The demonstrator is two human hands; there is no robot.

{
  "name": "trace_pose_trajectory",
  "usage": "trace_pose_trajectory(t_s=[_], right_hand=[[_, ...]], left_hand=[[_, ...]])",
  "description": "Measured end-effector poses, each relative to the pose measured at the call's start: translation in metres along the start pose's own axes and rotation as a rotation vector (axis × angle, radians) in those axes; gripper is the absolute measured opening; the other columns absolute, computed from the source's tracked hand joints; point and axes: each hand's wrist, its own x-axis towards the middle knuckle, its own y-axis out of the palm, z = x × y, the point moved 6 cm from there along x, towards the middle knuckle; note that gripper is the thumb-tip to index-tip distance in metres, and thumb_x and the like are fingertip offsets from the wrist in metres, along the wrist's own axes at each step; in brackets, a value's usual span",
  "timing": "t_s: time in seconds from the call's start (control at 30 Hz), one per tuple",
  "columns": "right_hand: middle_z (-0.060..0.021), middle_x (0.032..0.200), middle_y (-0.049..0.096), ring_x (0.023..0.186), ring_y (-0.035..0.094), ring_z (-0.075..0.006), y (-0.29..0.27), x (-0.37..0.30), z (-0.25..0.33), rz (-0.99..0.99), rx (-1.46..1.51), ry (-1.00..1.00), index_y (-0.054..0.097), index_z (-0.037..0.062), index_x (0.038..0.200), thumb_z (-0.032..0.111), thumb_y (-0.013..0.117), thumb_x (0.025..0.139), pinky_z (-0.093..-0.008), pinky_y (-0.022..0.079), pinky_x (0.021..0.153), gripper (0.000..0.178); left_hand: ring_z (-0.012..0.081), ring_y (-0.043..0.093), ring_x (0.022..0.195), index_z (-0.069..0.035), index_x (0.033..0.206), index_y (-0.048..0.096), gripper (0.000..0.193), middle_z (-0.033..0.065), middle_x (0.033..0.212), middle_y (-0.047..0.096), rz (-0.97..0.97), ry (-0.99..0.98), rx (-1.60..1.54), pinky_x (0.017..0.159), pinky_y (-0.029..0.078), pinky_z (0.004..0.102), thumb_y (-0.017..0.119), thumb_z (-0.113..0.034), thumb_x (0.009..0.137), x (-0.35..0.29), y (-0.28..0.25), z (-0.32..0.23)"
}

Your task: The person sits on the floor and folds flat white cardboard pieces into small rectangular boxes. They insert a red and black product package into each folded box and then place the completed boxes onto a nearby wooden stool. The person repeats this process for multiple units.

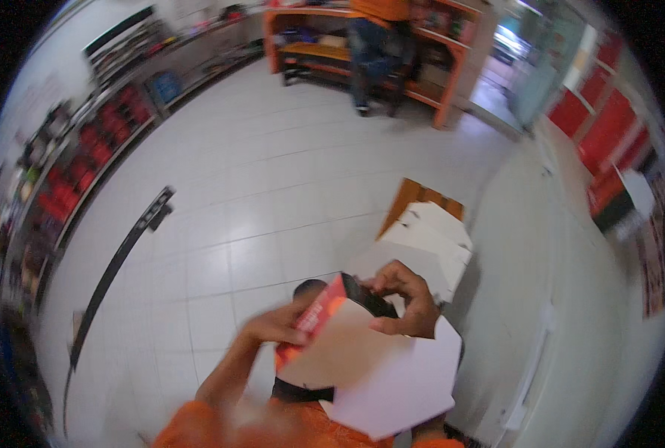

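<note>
A: Where's the carton?
B: Lower centre of frame, tilted, over the wearer's lap. Carton shows a red and black printed side up left, a tan face in the middle, a broad white panel toward lower right.
A: Hands?
B: Both on it. Left hand clamps the red side, thumb laid along it. Right hand is at the upper right edge, thumb and bent fingers pinching around the black part. Fingertips blur into the black there, so can't swear to exact contact points.
A: Clothing?
B: Orange sleeve at the lower edge, left of the carton.
A: What's nearby?
B: Just above the right hand, right of centre: pale cardboard blanks, overlapping, lying on a slatted wooden bench. Bench wood shows at their upper end.
A: Rest of the room?
B: Black strip slanting down the left, over light floor tiles. Red bins in a row along the left wall. Orange shelf unit at top centre, a co-worker in orange top and jeans standing at it. Another printed carton at far right, near red panels.
</note>
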Motion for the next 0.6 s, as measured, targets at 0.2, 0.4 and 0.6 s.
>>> trace_pose_trajectory(t_s=[0.2,0.4,0.6], right_hand=[[-0.015,0.111,0.066,0.1,0.066,-0.0254,-0.018,-0.044,-0.09,-0.11,0.431,0.417,0.054,0.0047,0.123,0.057,0.059,0.091,-0.0411,0.052,0.09,0.061],[-0.0191,0.158,0.029,0.138,0.04,-0.0351,-0.007,-0.132,-0.105,-0.72,0.212,0.293,0.015,0.0152,0.159,0.054,0.038,0.103,-0.0444,0.037,0.111,0.072],[-0.0154,0.136,0.049,0.122,0.05,-0.0232,-0.027,-0.152,-0.139,-0.909,-0.426,0.337,0.034,0.0005,0.147,0.043,0.044,0.105,-0.036,0.039,0.105,0.061]], left_hand=[[0.023,0.059,0.118,0.002,0.139,0.049,0.08,0.0142,0.129,0.063,0.233,-0.338,-0.511,0.106,0.043,0.0376,0.083,-0.036,0.078,-0.014,0.067,0.083],[0.0188,0.067,0.088,0.0,0.118,0.062,0.054,0.011,0.095,0.069,-0.55,0.595,0.143,0.077,0.054,0.0315,0.084,-0.028,0.076,0.019,0.032,0.0],[0.0244,0.067,0.091,0.002,0.118,0.064,0.054,0.0143,0.096,0.07,0.276,-0.126,-0.392,0.08,0.055,0.0332,0.082,-0.032,0.08,0.03,0.089,0.033]])
